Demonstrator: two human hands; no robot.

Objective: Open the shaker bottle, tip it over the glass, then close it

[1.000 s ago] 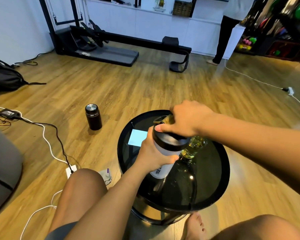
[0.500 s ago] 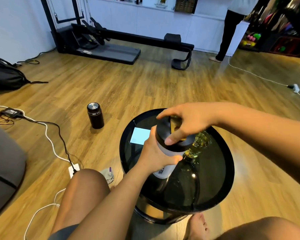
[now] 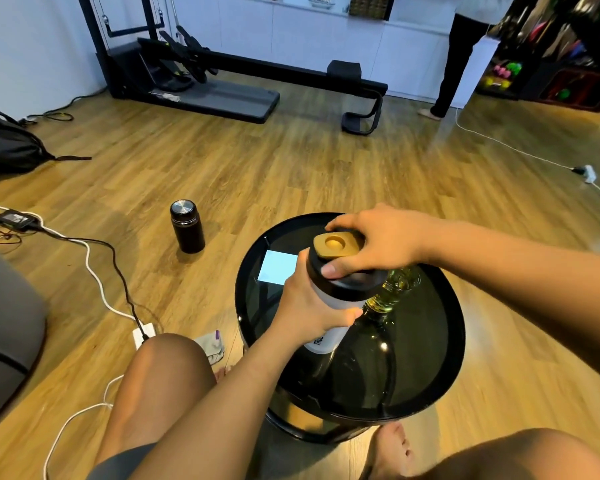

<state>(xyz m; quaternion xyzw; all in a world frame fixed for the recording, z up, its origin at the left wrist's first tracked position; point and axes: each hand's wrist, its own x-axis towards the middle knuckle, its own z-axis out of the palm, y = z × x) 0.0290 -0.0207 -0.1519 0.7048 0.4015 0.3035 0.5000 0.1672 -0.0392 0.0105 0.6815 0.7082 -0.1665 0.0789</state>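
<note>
The shaker bottle (image 3: 326,337) has a white body, a black lid (image 3: 343,285) and a gold flip cap (image 3: 336,244) lying flat on top. It is held upright above the round black glass table (image 3: 426,368). My left hand (image 3: 309,306) is wrapped around the white body. My right hand (image 3: 374,245) grips the black lid from above, thumb on its near side. The glass (image 3: 395,289) stands on the table just right of the bottle, partly hidden behind it.
A dark flask (image 3: 187,226) stands on the wooden floor left of the table. Cables and a power strip (image 3: 144,336) lie at the left, near my knee. A person (image 3: 459,53) stands at the far right; a treadmill (image 3: 201,88) sits at the back.
My right hand has shifted on the lid, uncovering the gold cap, which now lies flat. The bottle stands more upright in my left hand.
</note>
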